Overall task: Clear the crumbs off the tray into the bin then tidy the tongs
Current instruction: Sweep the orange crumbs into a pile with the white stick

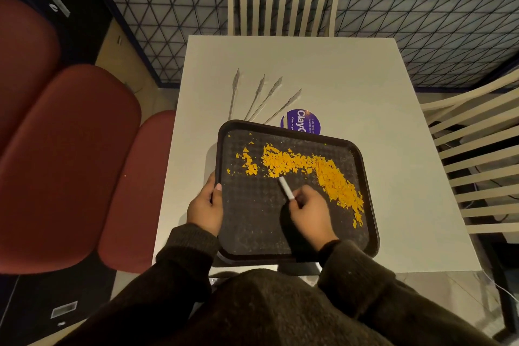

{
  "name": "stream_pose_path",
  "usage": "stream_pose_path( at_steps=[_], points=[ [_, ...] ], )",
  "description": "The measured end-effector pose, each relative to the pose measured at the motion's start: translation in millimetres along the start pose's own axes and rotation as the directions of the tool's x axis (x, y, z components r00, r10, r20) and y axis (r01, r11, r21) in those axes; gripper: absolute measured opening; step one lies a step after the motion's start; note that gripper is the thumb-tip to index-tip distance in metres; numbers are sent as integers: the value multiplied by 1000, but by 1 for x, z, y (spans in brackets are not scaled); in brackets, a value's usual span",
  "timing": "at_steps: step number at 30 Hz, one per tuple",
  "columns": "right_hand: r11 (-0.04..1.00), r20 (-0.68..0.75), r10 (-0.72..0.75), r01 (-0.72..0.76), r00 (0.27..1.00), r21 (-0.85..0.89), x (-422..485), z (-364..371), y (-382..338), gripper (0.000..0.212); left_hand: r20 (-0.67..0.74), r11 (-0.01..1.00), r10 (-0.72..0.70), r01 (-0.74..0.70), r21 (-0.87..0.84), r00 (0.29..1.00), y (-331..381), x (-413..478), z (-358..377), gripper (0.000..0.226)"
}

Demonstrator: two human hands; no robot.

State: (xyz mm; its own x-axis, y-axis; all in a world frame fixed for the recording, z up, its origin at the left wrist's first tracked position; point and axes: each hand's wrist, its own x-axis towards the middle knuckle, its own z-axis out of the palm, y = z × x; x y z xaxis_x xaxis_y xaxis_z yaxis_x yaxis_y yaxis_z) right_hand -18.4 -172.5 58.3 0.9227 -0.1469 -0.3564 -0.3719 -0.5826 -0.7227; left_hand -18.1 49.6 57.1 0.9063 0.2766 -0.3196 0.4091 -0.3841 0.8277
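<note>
A black tray [252,222] lies on the white table, tilted slightly. Orange crumbs [314,168] spread in a band across its far and right parts. My left hand [206,205] grips the tray's left rim, thumb on top. My right hand [310,211] is over the tray's middle, shut on a thin white stick [286,187] whose tip points at the crumbs. Two pairs of metal tongs [261,95] lie on the table just beyond the tray, partly hidden by its far edge.
A round purple sticker [304,121] sits on the white table [365,121] behind the tray. Pale slatted chairs stand at the far side [285,0] and at the right [477,166]. Red cushioned seats [70,163] fill the left. No bin is in view.
</note>
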Motion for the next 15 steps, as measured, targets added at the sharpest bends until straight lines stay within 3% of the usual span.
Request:
stream_pose_path(
  at_steps=[4, 8, 15],
  points=[
    [974, 115, -213, 219, 970, -48, -12, 30, -26, 13, -20, 1000, 12, -12, -14, 1000, 3, -2, 1, 35],
    [936, 111, -333, 343, 936, -80, 0, 47, -48, 10, -81, 997, 69, -67, 36, 994, 8, -5, 0, 37],
    [995, -5, -97, 97, 995, -13, 32, 36, -49, 13, -61, 999, 32, -32, 13, 998, 9, -7, 0, 38]
  ],
)
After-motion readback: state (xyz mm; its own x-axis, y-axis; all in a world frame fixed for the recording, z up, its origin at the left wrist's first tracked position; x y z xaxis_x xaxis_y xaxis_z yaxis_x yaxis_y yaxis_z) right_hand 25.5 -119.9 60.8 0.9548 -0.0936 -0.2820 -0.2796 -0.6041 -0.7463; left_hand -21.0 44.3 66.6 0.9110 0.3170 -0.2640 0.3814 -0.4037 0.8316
